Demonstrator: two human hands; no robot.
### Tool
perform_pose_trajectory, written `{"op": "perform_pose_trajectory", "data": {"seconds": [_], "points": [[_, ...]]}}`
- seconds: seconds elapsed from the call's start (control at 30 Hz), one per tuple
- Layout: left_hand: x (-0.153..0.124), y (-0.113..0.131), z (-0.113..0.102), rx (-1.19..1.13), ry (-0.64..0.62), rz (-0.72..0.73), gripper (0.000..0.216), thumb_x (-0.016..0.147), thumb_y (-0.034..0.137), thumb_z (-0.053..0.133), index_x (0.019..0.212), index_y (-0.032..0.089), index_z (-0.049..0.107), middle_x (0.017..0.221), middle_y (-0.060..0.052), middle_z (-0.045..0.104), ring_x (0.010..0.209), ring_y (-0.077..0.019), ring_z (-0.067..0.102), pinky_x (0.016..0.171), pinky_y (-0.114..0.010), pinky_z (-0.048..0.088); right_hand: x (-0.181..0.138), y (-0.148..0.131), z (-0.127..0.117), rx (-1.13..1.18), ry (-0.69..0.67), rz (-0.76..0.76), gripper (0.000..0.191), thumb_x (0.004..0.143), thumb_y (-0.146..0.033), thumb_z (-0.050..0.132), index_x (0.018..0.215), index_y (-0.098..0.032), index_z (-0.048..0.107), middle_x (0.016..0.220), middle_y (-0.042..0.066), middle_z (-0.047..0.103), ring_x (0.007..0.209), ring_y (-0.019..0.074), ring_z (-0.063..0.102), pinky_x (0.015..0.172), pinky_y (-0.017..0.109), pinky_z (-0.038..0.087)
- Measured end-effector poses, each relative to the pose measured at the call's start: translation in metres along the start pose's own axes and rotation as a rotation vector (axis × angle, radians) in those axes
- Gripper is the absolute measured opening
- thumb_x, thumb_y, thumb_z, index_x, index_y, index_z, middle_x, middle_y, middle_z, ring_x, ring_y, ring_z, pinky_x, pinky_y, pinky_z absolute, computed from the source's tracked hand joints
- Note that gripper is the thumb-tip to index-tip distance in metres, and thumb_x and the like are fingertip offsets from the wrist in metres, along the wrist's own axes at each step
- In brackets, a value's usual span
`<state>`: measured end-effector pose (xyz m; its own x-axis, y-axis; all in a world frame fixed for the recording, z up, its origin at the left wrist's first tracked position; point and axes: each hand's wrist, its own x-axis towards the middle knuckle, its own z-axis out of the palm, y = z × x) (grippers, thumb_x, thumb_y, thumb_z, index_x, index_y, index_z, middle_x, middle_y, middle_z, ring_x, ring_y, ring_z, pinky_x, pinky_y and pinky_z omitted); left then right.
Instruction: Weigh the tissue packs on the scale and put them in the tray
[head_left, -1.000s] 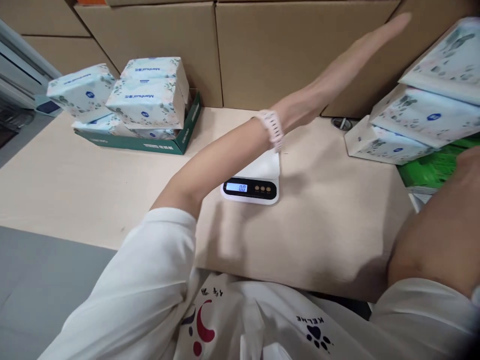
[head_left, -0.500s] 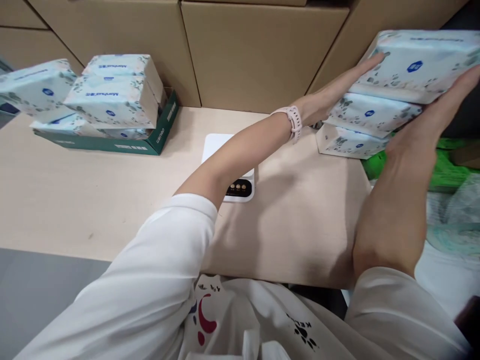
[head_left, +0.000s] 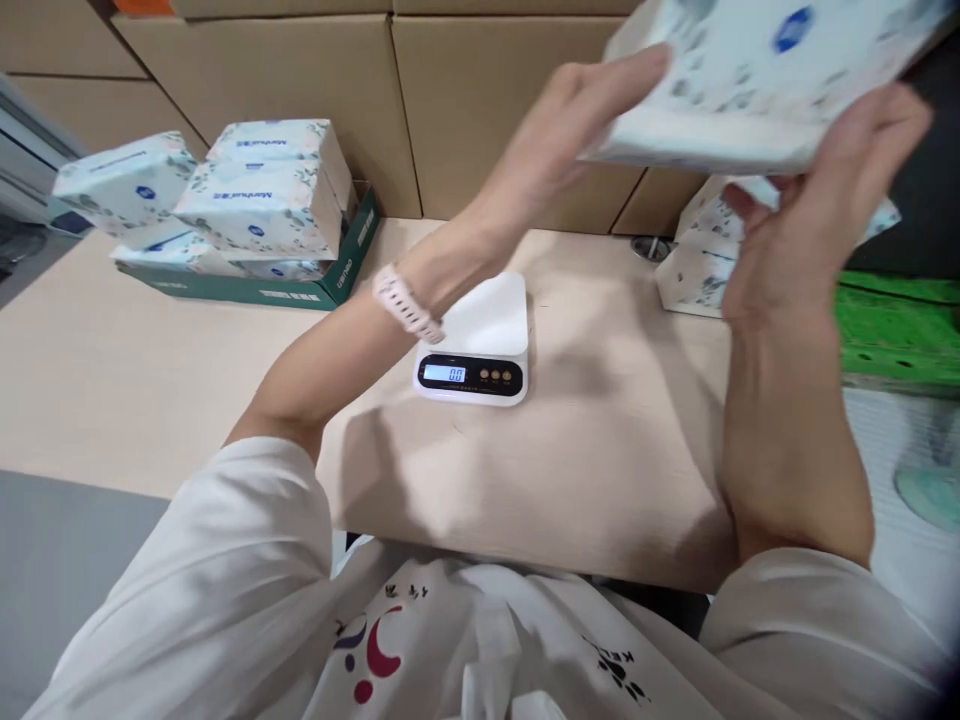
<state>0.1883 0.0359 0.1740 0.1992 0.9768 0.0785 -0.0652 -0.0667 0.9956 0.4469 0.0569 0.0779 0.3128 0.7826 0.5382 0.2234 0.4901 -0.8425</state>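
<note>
A pale blue-and-white tissue pack (head_left: 757, 85) hangs in the air at the upper right, held between both hands. My left hand (head_left: 570, 140) grips its left edge, fingers curled onto the pack. From below and to the right, my right hand (head_left: 810, 215) supports it with fingers wrapped up round the edge. On the table beneath sits a small white kitchen scale (head_left: 478, 340), its display reading 0.0 and its platform bare. More tissue packs (head_left: 694, 275) lie stacked at the right, partly hidden behind my right hand.
A green tray (head_left: 330, 290) at the back left holds several stacked tissue packs (head_left: 255, 190). Cardboard boxes (head_left: 300, 90) line the back of the light wooden table (head_left: 135, 370). A green crate (head_left: 892, 330) stands at the right edge.
Both hands took the top pack off the right stack and lifted it up and leftward. My left arm has pulled back, uncovering the scale's display.
</note>
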Motion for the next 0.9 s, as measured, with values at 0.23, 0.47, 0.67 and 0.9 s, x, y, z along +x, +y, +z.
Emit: {"op": "perform_pose_trajectory", "data": {"seconds": [0.23, 0.47, 0.67, 0.9], "points": [[-0.059, -0.051, -0.12, -0.073, 0.205, 0.079, 0.025, 0.114, 0.017, 0.07, 0.093, 0.022, 0.058, 0.109, -0.001, 0.075, 0.152, -0.027, 0.074, 0.126, -0.04, 0.062, -0.11, 0.004, 0.101, 0.083, -0.237, -0.003, 0.063, 0.095, -0.083, 0.078, 0.125, -0.032, 0.059, 0.135, 0.01, 0.072, 0.123, 0.0273, 0.074, 0.112, 0.05, 0.067], [-0.094, -0.122, -0.161, -0.104, 0.155, 0.009, 0.039, 0.086, 0.05, 0.096, 0.099, 0.027, 0.069, 0.121, -0.003, 0.077, 0.128, -0.0246, 0.072, 0.113, -0.035, 0.061, -0.142, 0.023, 0.104, 0.092, -0.363, 0.237, 0.05, 0.098, -0.073, 0.082, 0.121, -0.033, 0.062, 0.131, 0.0, 0.077, 0.122, 0.0219, 0.076, 0.124, 0.051, 0.063], [-0.107, -0.139, -0.166, -0.065, 0.124, 0.012, 0.025, 0.09, 0.045, 0.09, 0.101, 0.028, 0.075, 0.132, -0.004, 0.079, 0.137, -0.0269, 0.07, 0.127, -0.041, 0.055, -0.144, 0.018, 0.095, 0.028, -0.345, 0.185, 0.053, 0.101, -0.084, 0.073, 0.111, -0.032, 0.069, 0.14, 0.004, 0.079, 0.139, 0.0283, 0.073, 0.135, 0.059, 0.054], [-0.108, -0.151, -0.173, -0.122, 0.318, -0.077, 0.023, 0.086, 0.042, 0.089, 0.097, 0.026, 0.076, 0.13, -0.007, 0.082, 0.137, -0.0293, 0.072, 0.12, -0.044, 0.06, -0.151, 0.024, 0.095, -0.034, -0.09, 0.055, 0.054, 0.111, -0.079, 0.053, 0.094, -0.03, 0.07, 0.128, 0.009, 0.08, 0.135, 0.0315, 0.074, 0.131, 0.06, 0.056]]}}
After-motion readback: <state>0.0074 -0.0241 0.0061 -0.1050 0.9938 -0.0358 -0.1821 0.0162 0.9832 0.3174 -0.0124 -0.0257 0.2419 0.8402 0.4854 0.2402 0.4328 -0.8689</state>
